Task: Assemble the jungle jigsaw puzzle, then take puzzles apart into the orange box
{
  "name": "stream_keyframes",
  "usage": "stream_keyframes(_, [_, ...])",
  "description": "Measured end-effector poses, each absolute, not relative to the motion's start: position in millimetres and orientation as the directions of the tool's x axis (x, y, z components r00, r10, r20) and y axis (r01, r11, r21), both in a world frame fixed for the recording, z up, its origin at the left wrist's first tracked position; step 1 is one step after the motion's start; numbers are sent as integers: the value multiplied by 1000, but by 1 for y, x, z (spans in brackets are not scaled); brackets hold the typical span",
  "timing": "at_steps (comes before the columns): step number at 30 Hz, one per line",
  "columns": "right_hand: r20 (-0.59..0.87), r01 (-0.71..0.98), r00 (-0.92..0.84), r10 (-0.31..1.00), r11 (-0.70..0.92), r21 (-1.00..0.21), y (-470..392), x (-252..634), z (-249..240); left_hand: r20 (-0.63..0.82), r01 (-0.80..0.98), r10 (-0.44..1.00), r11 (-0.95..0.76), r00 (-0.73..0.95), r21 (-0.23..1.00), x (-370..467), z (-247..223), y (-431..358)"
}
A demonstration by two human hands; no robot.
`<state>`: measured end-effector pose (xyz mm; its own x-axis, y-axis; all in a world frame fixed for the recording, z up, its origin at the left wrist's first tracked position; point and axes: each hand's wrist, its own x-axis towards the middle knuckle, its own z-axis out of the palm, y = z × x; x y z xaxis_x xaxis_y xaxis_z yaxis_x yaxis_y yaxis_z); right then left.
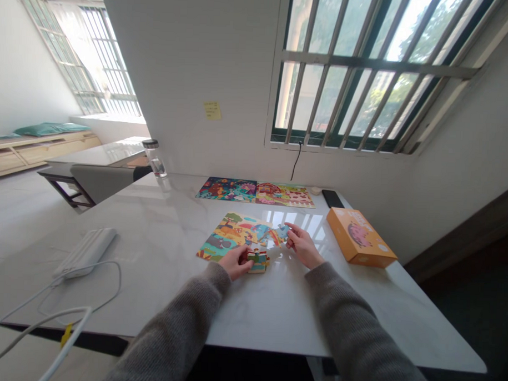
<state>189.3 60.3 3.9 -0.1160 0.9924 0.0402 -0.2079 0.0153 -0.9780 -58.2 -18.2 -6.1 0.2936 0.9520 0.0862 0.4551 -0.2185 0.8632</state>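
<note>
A partly joined jigsaw puzzle [223, 234] with animals and a tree lies flat in the middle of the table. My left hand [236, 262] is closed on a small stack of puzzle pieces [258, 259] at the puzzle's near right corner. Between the thumb and fingers of my right hand [302, 245] is a light blue puzzle piece [281, 232], close to the puzzle's right edge. Whether that piece touches the puzzle, I cannot tell.
Behind lie two colourful puzzle pictures, a dark one [227, 189] and a farm scene [285, 195]. An orange box [359, 236] and a black phone [332, 199] are at right. On the left are a white power strip [86, 252] with cables and a clear bottle [155, 159].
</note>
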Motion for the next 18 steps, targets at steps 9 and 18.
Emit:
stream_keyframes(9, [96,-238,-138,986,61,-969,37,165,4,175,419,950,-274,260,866,-60,-2,-21])
stream_keyframes(18, [134,-102,-146,980,120,-987,13,139,4,306,186,891,-382,336,906,-61,-2,-22])
